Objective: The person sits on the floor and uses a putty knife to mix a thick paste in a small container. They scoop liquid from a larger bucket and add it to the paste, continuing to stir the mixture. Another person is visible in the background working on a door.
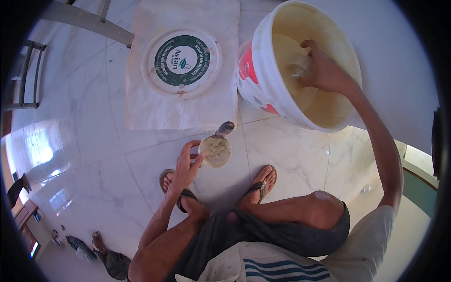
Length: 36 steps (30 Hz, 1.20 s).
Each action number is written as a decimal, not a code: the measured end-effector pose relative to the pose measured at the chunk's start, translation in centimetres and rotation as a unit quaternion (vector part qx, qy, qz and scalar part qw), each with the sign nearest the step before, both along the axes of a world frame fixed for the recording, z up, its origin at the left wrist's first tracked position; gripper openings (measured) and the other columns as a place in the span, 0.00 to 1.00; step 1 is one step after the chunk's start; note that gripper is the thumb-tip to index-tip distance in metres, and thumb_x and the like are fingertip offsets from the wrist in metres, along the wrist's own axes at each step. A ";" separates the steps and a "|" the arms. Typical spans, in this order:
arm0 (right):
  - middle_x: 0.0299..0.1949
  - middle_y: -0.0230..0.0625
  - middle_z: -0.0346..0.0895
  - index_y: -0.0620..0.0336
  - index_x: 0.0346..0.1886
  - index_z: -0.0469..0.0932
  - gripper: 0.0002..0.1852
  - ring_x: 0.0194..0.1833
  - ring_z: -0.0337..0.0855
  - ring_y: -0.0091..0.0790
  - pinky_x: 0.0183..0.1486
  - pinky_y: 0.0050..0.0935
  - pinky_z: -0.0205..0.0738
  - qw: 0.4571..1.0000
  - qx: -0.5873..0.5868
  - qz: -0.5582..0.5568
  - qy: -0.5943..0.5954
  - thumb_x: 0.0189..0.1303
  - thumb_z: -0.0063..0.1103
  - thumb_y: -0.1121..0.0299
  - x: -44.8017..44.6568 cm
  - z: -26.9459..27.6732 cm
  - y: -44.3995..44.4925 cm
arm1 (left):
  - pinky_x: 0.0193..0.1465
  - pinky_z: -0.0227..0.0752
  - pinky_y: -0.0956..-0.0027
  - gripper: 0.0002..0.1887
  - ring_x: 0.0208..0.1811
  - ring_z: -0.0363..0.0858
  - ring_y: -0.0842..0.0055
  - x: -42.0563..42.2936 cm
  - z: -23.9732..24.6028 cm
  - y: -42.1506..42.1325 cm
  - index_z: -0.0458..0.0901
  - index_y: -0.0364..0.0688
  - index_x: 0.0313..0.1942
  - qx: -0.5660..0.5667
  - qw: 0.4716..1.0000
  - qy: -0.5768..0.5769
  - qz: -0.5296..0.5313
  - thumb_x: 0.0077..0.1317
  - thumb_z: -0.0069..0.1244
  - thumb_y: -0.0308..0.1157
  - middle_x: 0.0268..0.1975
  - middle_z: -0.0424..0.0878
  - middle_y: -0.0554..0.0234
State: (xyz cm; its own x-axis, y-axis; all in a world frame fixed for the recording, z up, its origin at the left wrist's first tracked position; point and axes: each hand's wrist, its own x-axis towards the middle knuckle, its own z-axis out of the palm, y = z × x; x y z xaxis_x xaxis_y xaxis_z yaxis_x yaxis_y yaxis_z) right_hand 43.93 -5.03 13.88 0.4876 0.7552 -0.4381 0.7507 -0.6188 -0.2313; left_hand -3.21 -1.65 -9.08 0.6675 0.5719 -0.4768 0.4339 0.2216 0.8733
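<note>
My left hand (185, 167) holds the near left side of a small round tub (215, 151), thumb at its rim. Pale, lumpy paste fills the tub, and a dark-handled tool (225, 129) leans out over its far edge; the tool's lower end is hidden. My right hand (326, 72) reaches inside a large white plastic paint bucket (262, 56). Its fingers are curled around a clear, shiny object (301, 67), seemingly a plastic cup, partly covered by the hand. Yellowish residue coats the bucket's inner wall.
A white bucket lid (181, 63) with a green printed ring lies on a pale sheet (155, 114). Metal legs (84, 23) stand at upper left on the marble-look tile floor (88, 134). Dark cloth and bags (112, 262) lie at lower left. My sandalled feet (262, 183) flank the tub.
</note>
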 end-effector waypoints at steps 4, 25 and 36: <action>0.62 0.52 0.77 0.59 0.80 0.61 0.50 0.57 0.85 0.46 0.62 0.42 0.81 0.994 0.038 -0.045 0.090 0.56 0.82 0.60 1.6 1.9 -2.1 | 0.46 0.87 0.68 0.25 0.47 0.89 0.72 0.3 -0.7 0.4 0.70 0.35 0.72 -0.049 0.998 -0.032 0.017 0.82 0.56 0.35 0.70 0.77 0.46; 0.59 0.44 0.78 0.55 0.78 0.67 0.41 0.57 0.84 0.37 0.60 0.36 0.82 0.957 0.196 -0.100 0.187 0.64 0.75 0.58 3.6 7.9 -7.2 | 0.72 0.77 0.57 0.36 0.71 0.78 0.68 -1.0 9.3 1.5 0.54 0.33 0.82 -0.251 0.961 -0.111 0.042 0.82 0.53 0.32 0.72 0.77 0.49; 0.59 0.40 0.81 0.49 0.79 0.67 0.52 0.63 0.82 0.40 0.70 0.43 0.75 0.964 0.199 -0.093 0.149 0.52 0.74 0.37 3.8 11.2 -8.1 | 0.74 0.75 0.60 0.34 0.69 0.81 0.70 6.1 26.2 9.0 0.66 0.33 0.77 -0.118 0.984 -0.130 0.018 0.80 0.58 0.41 0.71 0.80 0.52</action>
